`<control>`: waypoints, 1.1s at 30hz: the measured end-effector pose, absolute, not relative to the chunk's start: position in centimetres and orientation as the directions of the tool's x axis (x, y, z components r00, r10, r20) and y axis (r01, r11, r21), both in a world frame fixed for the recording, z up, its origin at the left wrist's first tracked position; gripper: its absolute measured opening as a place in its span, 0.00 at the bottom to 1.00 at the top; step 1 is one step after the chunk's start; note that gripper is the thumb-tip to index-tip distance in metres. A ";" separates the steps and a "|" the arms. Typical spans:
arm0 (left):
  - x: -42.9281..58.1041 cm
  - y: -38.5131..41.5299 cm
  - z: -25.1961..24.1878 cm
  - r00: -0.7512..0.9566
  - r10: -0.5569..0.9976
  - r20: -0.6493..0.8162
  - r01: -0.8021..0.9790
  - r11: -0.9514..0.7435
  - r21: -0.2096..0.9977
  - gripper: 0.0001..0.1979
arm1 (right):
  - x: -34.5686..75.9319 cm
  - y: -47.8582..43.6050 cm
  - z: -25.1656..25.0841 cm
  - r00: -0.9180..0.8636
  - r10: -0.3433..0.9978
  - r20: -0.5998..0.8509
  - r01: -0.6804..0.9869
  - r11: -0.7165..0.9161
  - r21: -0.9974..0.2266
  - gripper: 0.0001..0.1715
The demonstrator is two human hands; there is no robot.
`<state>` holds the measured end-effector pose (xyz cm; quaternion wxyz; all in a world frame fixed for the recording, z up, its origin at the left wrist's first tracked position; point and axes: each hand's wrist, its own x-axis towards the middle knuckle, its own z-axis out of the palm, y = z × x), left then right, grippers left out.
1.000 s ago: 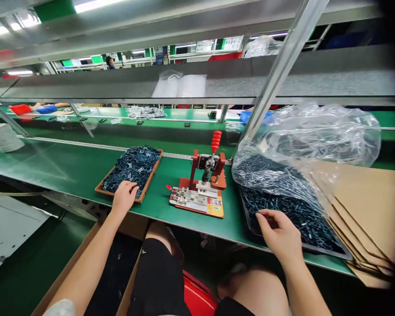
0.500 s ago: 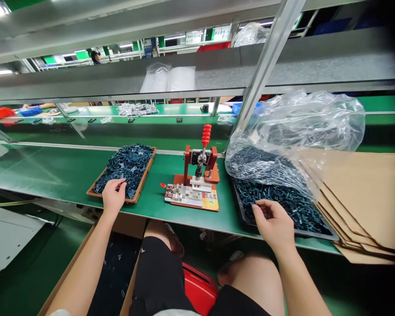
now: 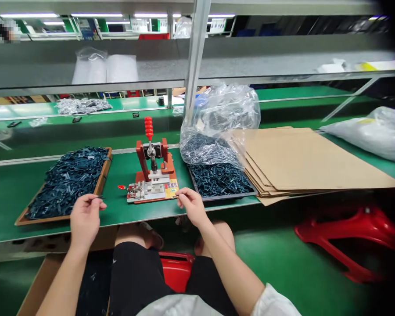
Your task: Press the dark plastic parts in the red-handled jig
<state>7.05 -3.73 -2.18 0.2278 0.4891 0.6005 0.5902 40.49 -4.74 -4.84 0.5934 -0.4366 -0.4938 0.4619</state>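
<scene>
My left hand (image 3: 86,217) is at the front right corner of the wooden tray (image 3: 103,175) of dark flat parts (image 3: 72,180), its fingertips pinching a small dark part. My right hand (image 3: 191,206) pinches a thin dark piece beside the yellow label on the base of the hand press (image 3: 154,175). The press has a red handle (image 3: 149,128) standing upright and a metal fixture with a small red lever on its left. Right of it sits a black tray (image 3: 230,198) of small dark pieces (image 3: 217,177), partly covered by clear plastic.
Cardboard sheets (image 3: 309,162) are stacked right of the black tray. A clear plastic bag (image 3: 230,105) rises behind it, near a metal post (image 3: 195,57). A white bag (image 3: 371,134) lies far right. A red stool (image 3: 349,245) stands on the floor, and an open box is below left.
The view has turned right. My right hand has left the black tray and come to the press base with a piece. My left hand has moved off the parts toward the press.
</scene>
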 end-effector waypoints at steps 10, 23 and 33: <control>14.8 -1.0 -3.9 -0.078 0.981 0.180 0.419 -0.131 0.898 0.22 | 38.8 -1.8 -9.6 0.130 0.989 0.065 -0.278 0.099 -0.955 0.17; 19.5 5.0 -3.7 0.352 0.920 0.174 0.880 -0.388 0.273 0.11 | 38.2 -3.0 -10.5 0.079 0.991 0.105 -0.261 0.123 -0.958 0.24; 20.5 5.9 -3.0 0.281 0.958 0.059 0.920 -0.287 0.269 0.16 | 38.2 -3.0 -10.6 0.198 0.956 0.215 -0.049 0.228 -0.972 0.20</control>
